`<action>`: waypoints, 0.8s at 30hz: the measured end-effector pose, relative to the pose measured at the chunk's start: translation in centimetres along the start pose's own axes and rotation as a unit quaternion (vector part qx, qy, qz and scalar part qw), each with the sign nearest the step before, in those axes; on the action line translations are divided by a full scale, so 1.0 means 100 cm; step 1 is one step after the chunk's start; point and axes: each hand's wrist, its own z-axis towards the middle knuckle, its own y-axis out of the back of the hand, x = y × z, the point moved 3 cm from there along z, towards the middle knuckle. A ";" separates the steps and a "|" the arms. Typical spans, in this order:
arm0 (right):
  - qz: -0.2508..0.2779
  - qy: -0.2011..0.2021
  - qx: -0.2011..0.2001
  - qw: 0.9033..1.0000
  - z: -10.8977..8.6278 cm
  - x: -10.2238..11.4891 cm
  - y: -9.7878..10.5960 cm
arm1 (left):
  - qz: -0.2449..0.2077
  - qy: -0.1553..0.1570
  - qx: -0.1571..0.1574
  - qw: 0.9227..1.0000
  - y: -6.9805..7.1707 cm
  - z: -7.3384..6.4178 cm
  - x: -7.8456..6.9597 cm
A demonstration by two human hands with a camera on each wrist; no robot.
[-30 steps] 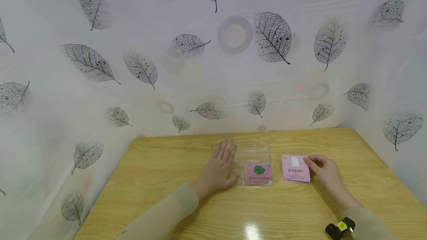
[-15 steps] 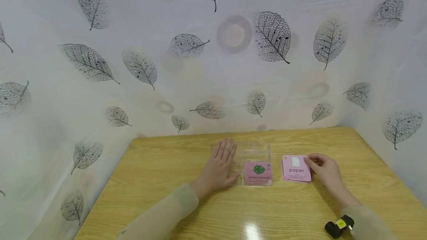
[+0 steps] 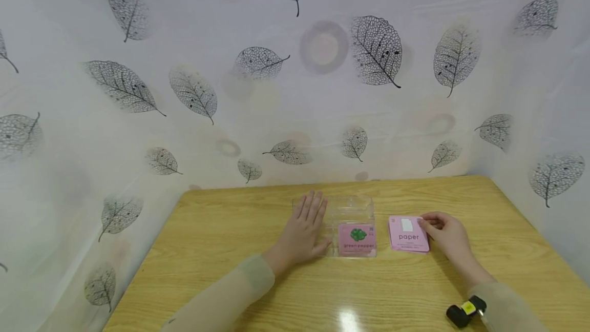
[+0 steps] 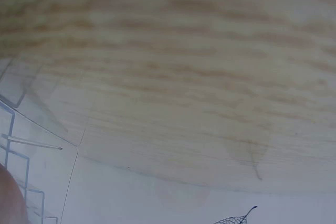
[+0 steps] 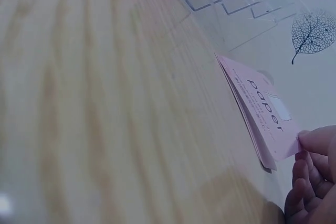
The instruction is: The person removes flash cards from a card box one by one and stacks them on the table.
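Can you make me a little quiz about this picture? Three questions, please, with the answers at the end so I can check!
1. True or false: the left hand has straight fingers, not a fist.

2. Pick one. Which word is on the pink card that the right hand pinches?
A. apple
B. paper
C. banana

3. Fill the gap: in the head view, the green pepper card in the clear plastic holder is to the ____ of the pinched card.

Key: 1. True. 2. B, paper. 3. left.
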 end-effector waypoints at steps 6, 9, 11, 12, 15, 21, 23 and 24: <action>-0.008 0.005 -0.006 1.000 -0.001 0.002 0.000 | 0.007 0.002 -0.001 1.000 0.000 -0.001 -0.001; -0.015 0.010 -0.016 1.000 -0.002 0.004 0.000 | 0.007 0.004 -0.001 1.000 -0.001 -0.001 -0.001; -0.020 0.013 -0.025 0.999 -0.002 0.004 0.001 | 0.008 0.004 -0.002 1.000 -0.001 -0.001 -0.001; -0.022 0.014 -0.029 0.999 -0.003 0.005 0.001 | 0.006 0.004 -0.001 1.000 -0.001 -0.001 -0.001; -0.024 0.017 -0.037 0.999 -0.003 0.005 0.001 | 0.002 0.005 0.002 1.000 -0.001 -0.001 -0.002; -0.016 0.015 -0.039 0.999 -0.002 0.004 0.001 | -0.003 0.005 0.005 1.000 -0.001 -0.001 -0.001; -0.015 0.015 -0.038 0.999 -0.002 0.004 0.001 | -0.005 0.006 0.007 1.000 -0.001 -0.001 -0.001; -0.013 0.012 -0.037 0.999 -0.002 0.005 0.001 | -0.007 0.006 0.008 1.000 -0.001 -0.001 -0.001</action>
